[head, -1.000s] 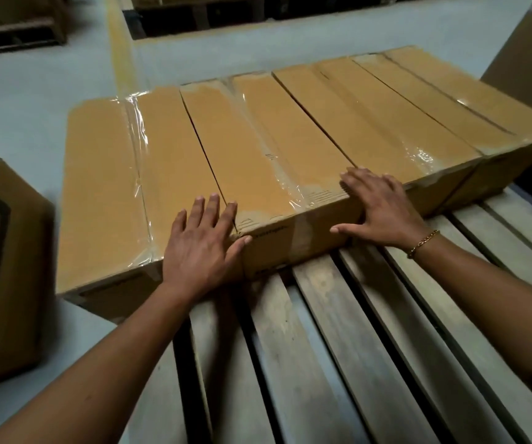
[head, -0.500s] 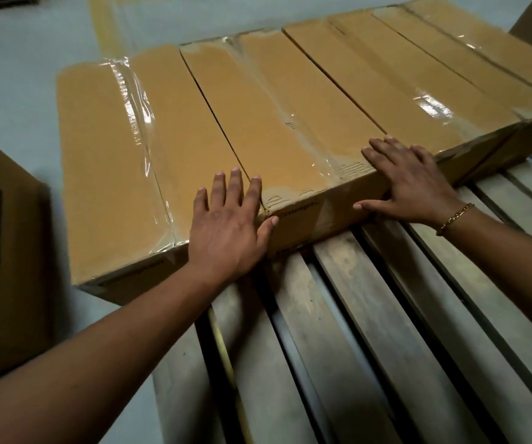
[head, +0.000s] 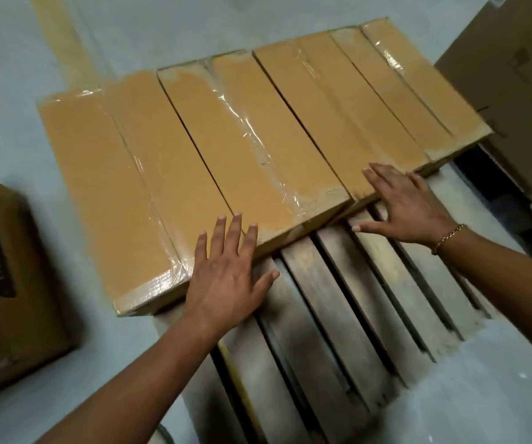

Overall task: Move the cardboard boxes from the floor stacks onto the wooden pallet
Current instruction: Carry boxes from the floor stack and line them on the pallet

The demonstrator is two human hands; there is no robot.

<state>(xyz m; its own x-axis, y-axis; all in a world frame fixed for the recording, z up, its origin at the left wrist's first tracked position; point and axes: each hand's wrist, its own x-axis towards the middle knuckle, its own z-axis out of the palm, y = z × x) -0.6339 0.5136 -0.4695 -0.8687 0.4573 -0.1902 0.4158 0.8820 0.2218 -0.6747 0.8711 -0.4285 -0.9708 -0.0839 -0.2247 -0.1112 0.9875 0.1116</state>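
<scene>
Several long tan cardboard boxes (head: 251, 142), sealed with clear tape, lie side by side across the far part of the wooden pallet (head: 364, 302). The leftmost box (head: 107, 200) overhangs the pallet's left edge. My left hand (head: 226, 274) lies flat with straight fingers on the near end of the left boxes. My right hand (head: 408, 203) presses with spread fingers against the near end of a box further right; a gold bracelet is on that wrist.
A brown carton (head: 11, 283) stands on the grey floor at the left. More brown cartons (head: 521, 91) are stacked at the right, close to the pallet's far corner. A yellow floor line (head: 62, 36) runs away behind the boxes. The pallet's near slats are bare.
The camera has risen and tilted down, showing more of the pallet. Both hands have stayed flat on the boxes' near ends, and the row looks pushed slightly further onto the pallet.
</scene>
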